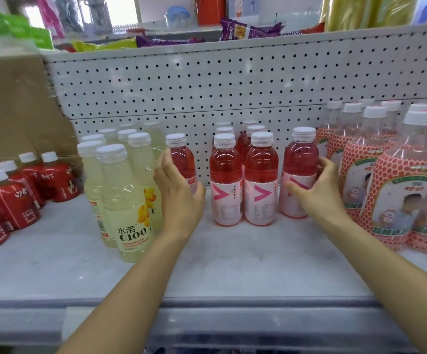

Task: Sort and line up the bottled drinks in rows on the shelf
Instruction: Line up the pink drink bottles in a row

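Note:
Pink drink bottles [243,175] with white caps stand in two short rows at the middle of the white shelf [232,264]. A single pink bottle [180,154] stands to their left; my left hand [179,192] lies against its front and left side, fingers fairly straight, thumb spread to the right. Another pink bottle [299,159] stands to the right of the rows, and my right hand [319,190] grips it, thumb across the label, fingers curled round its right side.
Pale yellow lemon drink bottles [123,200] are grouped on the left, touching my left wrist. Red bottles [15,195] stand at the far left before a cardboard box [15,111]. Orange-dotted bottles [391,180] crowd the right. A pegboard wall [232,83] backs the shelf.

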Demonstrator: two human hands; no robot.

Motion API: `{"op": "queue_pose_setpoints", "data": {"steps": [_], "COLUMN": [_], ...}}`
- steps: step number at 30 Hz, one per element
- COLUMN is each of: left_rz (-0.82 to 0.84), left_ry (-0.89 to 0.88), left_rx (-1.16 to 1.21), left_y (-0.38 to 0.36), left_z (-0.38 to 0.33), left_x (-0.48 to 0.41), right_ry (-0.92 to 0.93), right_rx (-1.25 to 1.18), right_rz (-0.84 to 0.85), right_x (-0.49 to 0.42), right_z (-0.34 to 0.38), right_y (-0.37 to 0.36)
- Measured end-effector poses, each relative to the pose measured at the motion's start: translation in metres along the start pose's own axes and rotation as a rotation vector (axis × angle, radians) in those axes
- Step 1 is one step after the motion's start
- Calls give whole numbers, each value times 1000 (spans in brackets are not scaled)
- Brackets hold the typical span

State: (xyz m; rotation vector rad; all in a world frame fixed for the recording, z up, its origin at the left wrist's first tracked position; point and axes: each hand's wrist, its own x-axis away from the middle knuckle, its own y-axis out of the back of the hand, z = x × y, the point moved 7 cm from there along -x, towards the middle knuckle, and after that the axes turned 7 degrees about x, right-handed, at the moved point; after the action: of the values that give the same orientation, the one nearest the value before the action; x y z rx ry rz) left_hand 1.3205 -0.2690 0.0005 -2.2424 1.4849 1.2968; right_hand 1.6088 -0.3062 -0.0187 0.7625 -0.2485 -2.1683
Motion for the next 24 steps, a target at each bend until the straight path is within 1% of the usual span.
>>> {"op": "queue_pose_setpoints", "data": {"steps": [2, 5, 9, 13, 16, 20, 24], "left_rz": [14, -1, 120, 229, 207, 189, 174], "left_ry": [44, 115, 201, 152, 128, 206, 178], "left_rx": [28, 79, 34, -62, -83, 34, 124], "left_y": [-4, -1, -2, 1, 5, 13, 28], "left_z": [-4, -8, -7, -15, -20, -15, -17], "left_x": [-16, -44, -74, -77, -71, -63, -50], "right_ry": [-46, -73, -75, -56, -50, -55, -25], "right_rx": [-92, -97, -59, -32, -36, -49, -66], "right_rz": [91, 115, 118, 112, 131, 127, 120], "right_x": [-3, -7, -13, -13, -7, 4, 26], "right_z": [-2, -2, -2, -7, -10, -10, 2], "right_y": [-9, -13, -13, -10, -7, 0, 9]}}
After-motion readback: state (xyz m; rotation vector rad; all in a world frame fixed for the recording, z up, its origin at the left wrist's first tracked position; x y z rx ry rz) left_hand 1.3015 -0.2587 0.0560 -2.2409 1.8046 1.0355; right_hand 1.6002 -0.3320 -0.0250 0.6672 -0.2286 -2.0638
